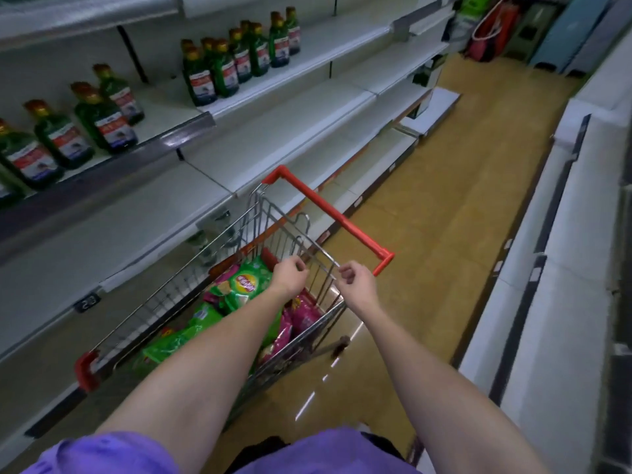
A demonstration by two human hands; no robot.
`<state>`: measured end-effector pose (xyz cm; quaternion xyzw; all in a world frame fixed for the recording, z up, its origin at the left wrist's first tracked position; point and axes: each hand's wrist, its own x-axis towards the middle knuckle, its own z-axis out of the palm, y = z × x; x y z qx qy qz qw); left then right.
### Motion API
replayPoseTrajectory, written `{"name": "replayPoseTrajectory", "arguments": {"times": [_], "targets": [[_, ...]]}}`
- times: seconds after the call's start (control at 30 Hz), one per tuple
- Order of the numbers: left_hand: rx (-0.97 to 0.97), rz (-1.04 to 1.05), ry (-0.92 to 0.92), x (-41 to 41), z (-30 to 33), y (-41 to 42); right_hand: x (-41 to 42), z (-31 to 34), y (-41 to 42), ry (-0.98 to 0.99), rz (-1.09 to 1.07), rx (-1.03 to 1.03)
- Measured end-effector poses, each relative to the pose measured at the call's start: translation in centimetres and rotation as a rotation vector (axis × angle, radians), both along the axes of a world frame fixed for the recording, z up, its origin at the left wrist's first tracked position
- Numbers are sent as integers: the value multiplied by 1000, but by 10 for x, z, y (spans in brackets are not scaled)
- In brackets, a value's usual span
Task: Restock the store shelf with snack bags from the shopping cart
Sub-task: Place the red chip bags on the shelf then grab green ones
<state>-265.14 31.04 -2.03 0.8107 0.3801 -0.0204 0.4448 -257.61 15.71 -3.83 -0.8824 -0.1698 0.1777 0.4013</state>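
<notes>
Left hand: our left hand (289, 276) pinches the wire flap (309, 248) of the metal shopping cart (164, 302).
Right hand: our right hand (355, 282) pinches it too.
Snacks: green and pink snack bags (239, 289) lie in the cart, beside the white store shelf (113, 217).

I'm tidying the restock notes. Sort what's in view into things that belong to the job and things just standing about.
Belongs to the job:
- shopping cart
- green snack bags
- pink snack bags
- bare shelf beside the cart
- left hand and right hand, over the cart's wire flap

Just standing about:
- green bottles on the upper shelf
- red bag at the aisle's far end
</notes>
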Motion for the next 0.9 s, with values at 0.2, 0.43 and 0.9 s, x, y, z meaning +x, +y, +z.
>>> {"name": "replayPoseTrajectory", "arguments": {"times": [0.2, 0.43, 0.9], "targets": [[4, 65, -20, 74, 4, -49, 79, 4, -49, -26, 49, 8], [13, 119, -1, 121, 4, -58, 147, 11, -60, -26, 104, -10], [59, 428, 118, 234, -18, -5, 279, 12, 25, -118, 370, -165]]}}
